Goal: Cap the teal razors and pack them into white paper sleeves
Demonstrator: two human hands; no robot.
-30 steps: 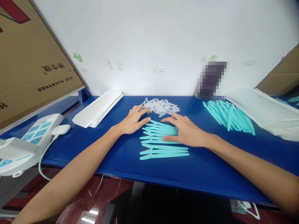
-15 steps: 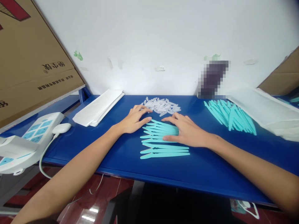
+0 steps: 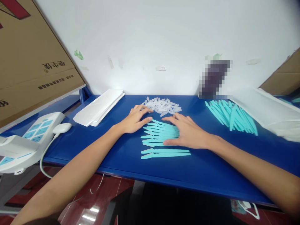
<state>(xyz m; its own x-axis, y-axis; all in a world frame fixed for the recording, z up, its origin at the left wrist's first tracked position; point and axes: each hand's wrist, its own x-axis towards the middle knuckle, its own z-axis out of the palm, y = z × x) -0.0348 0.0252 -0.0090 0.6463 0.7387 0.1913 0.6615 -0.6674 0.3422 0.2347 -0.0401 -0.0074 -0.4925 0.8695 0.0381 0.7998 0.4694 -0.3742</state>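
Several teal eyebrow razors (image 3: 161,129) lie side by side in a row on the blue table, handles to the right. Two more razors (image 3: 165,153) lie just below, apart from the row. My right hand (image 3: 191,132) spans the handle ends, thumb and fingers spread, with the thumb on the lowest razor of the row; its palm hides some handle ends. At the upper left of the row, my left hand (image 3: 134,120) rests with fingers apart, its thumb tip beside the topmost razor. Beyond both hands is a pile of small translucent caps (image 3: 162,106).
More teal razors (image 3: 232,117) are heaped at the right, beside a white plastic bag (image 3: 269,109). Folded white sheets (image 3: 99,107) lie at the back left. A power strip (image 3: 39,132) with a plugged-in cable sits on the left edge. A cardboard box (image 3: 35,56) stands behind it.
One razor from the lower group has shifted up against the row, leaving two below a gap. My right thumb has moved slightly downward. My left hand has stayed nearly still.
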